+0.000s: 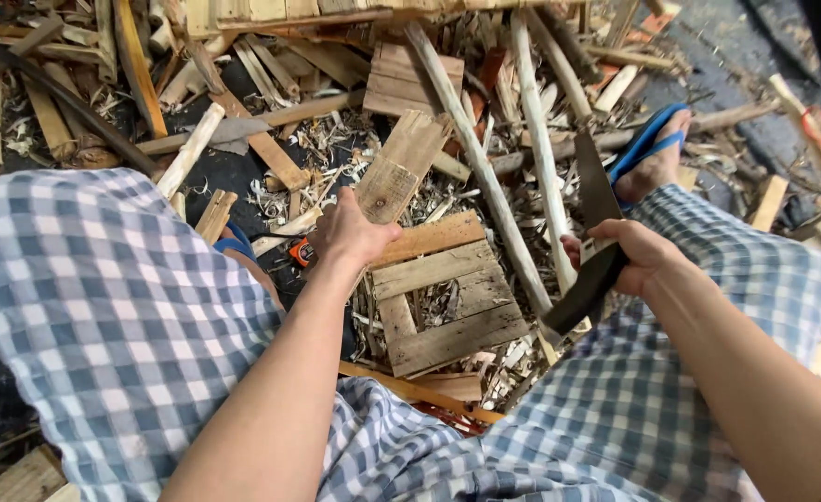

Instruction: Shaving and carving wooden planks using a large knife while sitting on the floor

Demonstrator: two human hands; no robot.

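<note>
Below, left hand (353, 232) grips flat rough-sawn board (397, 167), pale weathered wood, rectangular, tilted up away from body, lower end in fingers. Right hand (635, 256) closed around dark handle of cleaver-like blade (594, 191); blade flat, dull grey metal, pointing up. Between hands, on ground: small square slatted panel (443, 297) of nailed planks, coarse grain. Long peeled round poles (485, 177) lie beside it, smooth and pale. Curly wood shavings (336, 139) litter dark floor. Checked blue-white cloth (104, 307) over knees. Blue sandal (647, 139) on right foot.
</note>
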